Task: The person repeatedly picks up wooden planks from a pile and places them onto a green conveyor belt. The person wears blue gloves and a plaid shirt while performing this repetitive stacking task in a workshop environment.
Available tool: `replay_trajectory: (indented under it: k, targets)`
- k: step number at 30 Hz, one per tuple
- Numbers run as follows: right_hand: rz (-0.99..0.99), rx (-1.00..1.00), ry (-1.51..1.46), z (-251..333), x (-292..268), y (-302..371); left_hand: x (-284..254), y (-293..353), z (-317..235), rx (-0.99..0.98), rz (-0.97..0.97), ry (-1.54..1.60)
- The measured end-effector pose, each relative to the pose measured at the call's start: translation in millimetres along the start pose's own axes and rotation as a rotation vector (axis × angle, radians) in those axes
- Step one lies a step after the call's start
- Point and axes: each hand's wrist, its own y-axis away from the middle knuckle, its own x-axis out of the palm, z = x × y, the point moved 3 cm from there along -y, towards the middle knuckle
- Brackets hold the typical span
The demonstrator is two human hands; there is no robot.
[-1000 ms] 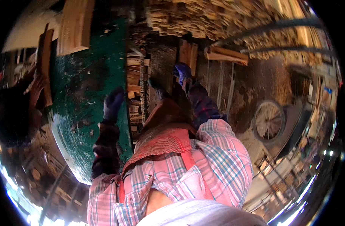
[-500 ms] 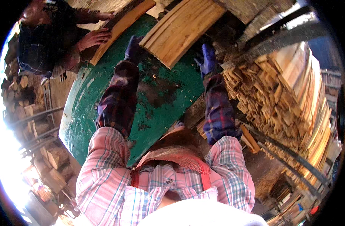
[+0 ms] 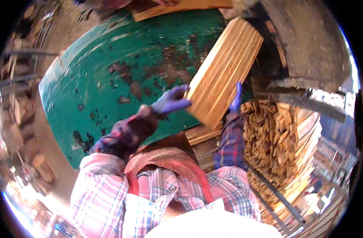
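Observation:
A wide pale wooden board (image 3: 225,73), marked with lengthwise lines, slants over the right part of a green tabletop (image 3: 149,51). My left hand (image 3: 173,100), in a purple glove, grips the board's near left edge with thumb and fingers. Along the opposite edge lies my right hand (image 3: 236,99), gloved the same way, fingers pointing up the board; part of it is hidden. The board is held between both hands, its near end above the table's front edge.
Across the far edge lies another plank (image 3: 181,8), with another person's hand (image 3: 165,1) at it. A tall stack of split wood (image 3: 272,139) stands at my right beside metal bars (image 3: 268,194). Logs (image 3: 40,164) lie at the left.
The board has come nearer to me and turned more lengthwise. Both my hands have drawn in with it. The view has swung, and the other person now shows only at the top edge.

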Motion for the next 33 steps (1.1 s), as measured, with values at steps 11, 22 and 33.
replay_trajectory:
  k: [11,22,33]
  targets:
    - [0.620,0.762,0.013,-312.9,252.8,220.4,-234.3,299.8,100.6,0.115,-0.655,0.514]
    - [1.266,0.869,0.512,-609.1,505.4,435.3,-321.8,686.9,171.8,0.670,-1.289,1.343]
    - [1.757,-0.156,0.979,-551.0,722.4,415.2,-548.8,722.1,120.3,1.145,-1.406,0.938]
